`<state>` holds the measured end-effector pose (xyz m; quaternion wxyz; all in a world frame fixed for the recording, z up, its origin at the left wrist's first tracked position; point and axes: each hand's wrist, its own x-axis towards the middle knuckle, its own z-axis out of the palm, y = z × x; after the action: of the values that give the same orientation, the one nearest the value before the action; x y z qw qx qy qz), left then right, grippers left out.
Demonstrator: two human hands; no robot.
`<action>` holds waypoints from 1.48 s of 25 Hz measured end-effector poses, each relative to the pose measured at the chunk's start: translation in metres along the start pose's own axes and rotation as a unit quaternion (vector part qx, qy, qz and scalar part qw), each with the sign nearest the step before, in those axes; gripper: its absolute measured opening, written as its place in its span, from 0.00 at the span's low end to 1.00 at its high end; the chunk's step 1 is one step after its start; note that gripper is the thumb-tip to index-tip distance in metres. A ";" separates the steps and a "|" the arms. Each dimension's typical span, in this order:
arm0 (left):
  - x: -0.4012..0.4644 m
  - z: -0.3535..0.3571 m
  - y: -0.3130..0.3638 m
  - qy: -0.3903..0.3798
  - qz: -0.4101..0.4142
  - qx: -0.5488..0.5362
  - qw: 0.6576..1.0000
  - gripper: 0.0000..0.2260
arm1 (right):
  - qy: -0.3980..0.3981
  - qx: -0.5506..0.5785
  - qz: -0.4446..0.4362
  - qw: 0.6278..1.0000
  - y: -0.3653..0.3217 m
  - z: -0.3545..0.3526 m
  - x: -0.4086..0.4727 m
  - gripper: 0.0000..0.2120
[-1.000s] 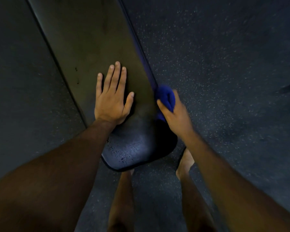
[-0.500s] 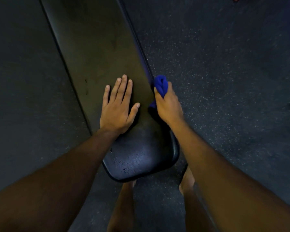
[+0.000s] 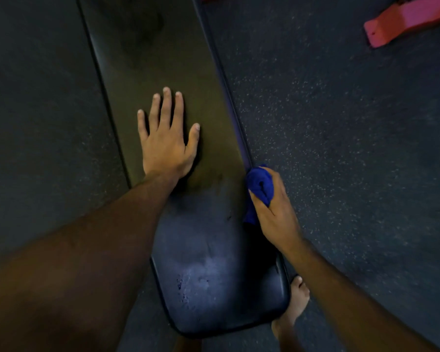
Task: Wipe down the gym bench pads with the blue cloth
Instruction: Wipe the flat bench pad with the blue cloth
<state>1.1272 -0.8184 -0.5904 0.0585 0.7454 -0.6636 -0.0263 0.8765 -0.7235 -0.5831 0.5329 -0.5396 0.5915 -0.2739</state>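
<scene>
While your bare foot (image 3: 294, 304) stands on the speckled floor (image 3: 341, 123) just beside the near right corner of the bench pad (image 3: 214, 275), that rounded near end shows small dark specks on its shiny surface. A little farther up, your right hand (image 3: 274, 209) has its fingers curled round the bunched blue cloth (image 3: 259, 189), and the cloth sits pressed against the right side edge of the pad, part of it hanging down below your thumb. Across from it, your left hand (image 3: 167, 138) lies flat on top of the pad, fingers straight and slightly spread, thumb out to the side, palm down and holding nothing. Beyond your hands the long pad runs on into shadow, and far off at the upper right a pink-red piece of equipment (image 3: 407, 19) rests on the floor.
</scene>
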 end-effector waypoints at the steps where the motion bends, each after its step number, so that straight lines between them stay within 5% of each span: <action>1: 0.002 0.000 0.001 0.002 0.003 0.001 1.000 0.31 | 0.007 0.007 0.024 1.000 -0.006 0.001 0.011 0.17; 4: 0.000 0.000 0.003 0.005 0.000 0.005 1.000 0.31 | 0.012 0.004 0.058 0.998 -0.038 0.010 0.085 0.07; 8: 0.002 -0.002 0.003 0.014 0.007 0.006 1.000 0.31 | 0.010 -0.031 0.036 0.999 -0.078 0.021 0.187 0.06; 14: -0.001 -0.007 0.006 -0.002 0.002 0.013 1.000 0.31 | -0.011 0.017 0.049 0.999 -0.024 -0.001 0.068 0.10; 17: 0.000 -0.007 0.006 -0.010 0.003 0.015 1.000 0.31 | -0.005 -0.098 0.043 0.994 0.003 -0.012 0.007 0.12; 26: 0.004 -0.005 0.005 -0.008 0.008 0.023 1.000 0.32 | 0.001 -0.029 0.047 0.998 -0.069 0.018 0.177 0.12; 32: 0.005 -0.012 0.005 -0.028 0.003 0.018 0.999 0.34 | 0.002 -0.034 0.042 0.999 -0.052 0.003 0.063 0.11; 37: 0.006 -0.018 0.007 -0.060 0.003 0.008 0.998 0.34 | 0.029 -0.096 0.107 0.989 -0.069 0.016 0.126 0.07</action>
<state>1.1231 -0.8240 -0.5719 0.0131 0.7410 -0.6682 -0.0653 0.9344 -0.8549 -0.5680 0.4881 -0.5135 0.6843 -0.1727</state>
